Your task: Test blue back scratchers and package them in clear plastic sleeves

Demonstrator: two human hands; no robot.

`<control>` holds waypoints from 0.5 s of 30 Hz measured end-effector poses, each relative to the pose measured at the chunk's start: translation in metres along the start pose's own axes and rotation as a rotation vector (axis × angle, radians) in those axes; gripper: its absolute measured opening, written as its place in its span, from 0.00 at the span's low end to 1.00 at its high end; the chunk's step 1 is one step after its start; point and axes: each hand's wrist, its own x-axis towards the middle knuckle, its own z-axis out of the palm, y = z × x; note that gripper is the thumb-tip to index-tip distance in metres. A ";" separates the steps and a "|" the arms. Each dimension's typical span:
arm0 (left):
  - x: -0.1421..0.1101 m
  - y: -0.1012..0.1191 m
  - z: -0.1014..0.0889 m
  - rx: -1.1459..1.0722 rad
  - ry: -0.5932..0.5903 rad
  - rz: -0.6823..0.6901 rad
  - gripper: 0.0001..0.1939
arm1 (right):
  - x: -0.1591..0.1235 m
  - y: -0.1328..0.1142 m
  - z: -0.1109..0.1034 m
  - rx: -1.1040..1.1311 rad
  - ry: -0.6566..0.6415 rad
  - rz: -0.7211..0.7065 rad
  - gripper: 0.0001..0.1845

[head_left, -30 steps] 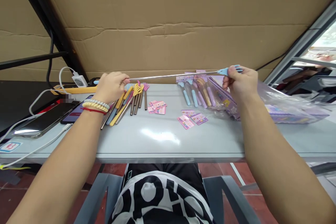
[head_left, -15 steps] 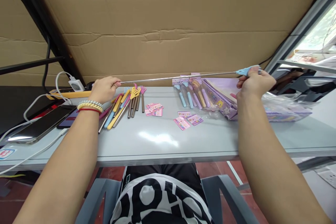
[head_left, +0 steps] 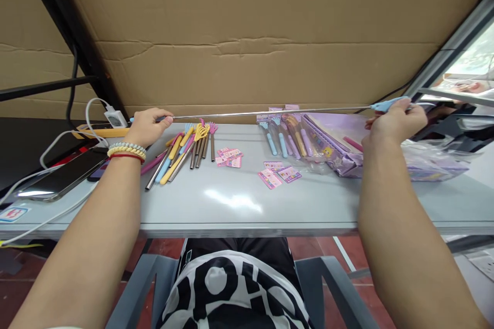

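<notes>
A telescopic back scratcher (head_left: 270,112) is stretched out level above the table, its thin metal rod drawn long. My left hand (head_left: 150,126) is closed around its left end, where a bit of blue shows past the fingers. Closed on the light-blue head at the other end is my right hand (head_left: 399,121). Below and right of my left hand lies a pile of loose back scratcher parts (head_left: 175,162), with yellow, blue and pink handles and metal tubes. Several back scratchers in clear wrapping (head_left: 285,139) rest near the middle back, beside small pink cards (head_left: 230,157) and purple cards (head_left: 288,174).
A purple package (head_left: 339,159) with clear plastic sits under my right forearm. Left on the table are a phone (head_left: 64,175), white cables (head_left: 73,212) and a charger plug (head_left: 115,116). Cardboard (head_left: 247,36) walls off the back; a metal frame post (head_left: 459,46) stands right.
My hands have moved farther apart, mostly the right one outward, and the metal rod between them is longer. The view has shifted slightly.
</notes>
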 end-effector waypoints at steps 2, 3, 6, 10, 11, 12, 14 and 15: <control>-0.003 0.002 -0.004 -0.039 0.003 -0.011 0.21 | -0.002 -0.001 0.000 0.034 -0.010 0.040 0.10; -0.005 0.004 -0.007 -0.044 0.006 -0.013 0.22 | -0.003 -0.002 0.000 0.052 -0.018 0.061 0.10; -0.008 0.011 -0.011 0.000 0.033 -0.002 0.23 | -0.006 -0.005 0.000 0.089 -0.060 0.115 0.10; -0.012 0.020 -0.012 0.126 0.019 -0.019 0.24 | -0.008 -0.008 0.000 0.129 -0.112 0.168 0.07; -0.012 0.022 -0.012 0.153 0.001 -0.020 0.24 | -0.007 -0.007 0.000 0.119 -0.100 0.174 0.08; -0.013 0.024 -0.013 0.177 -0.018 -0.015 0.24 | -0.007 -0.006 0.001 0.098 -0.072 0.168 0.09; -0.014 0.025 -0.014 0.215 -0.041 0.002 0.23 | -0.003 -0.003 0.003 0.048 0.021 0.134 0.12; -0.014 0.025 -0.015 0.232 -0.044 0.006 0.22 | 0.000 -0.001 0.004 0.032 0.068 0.109 0.13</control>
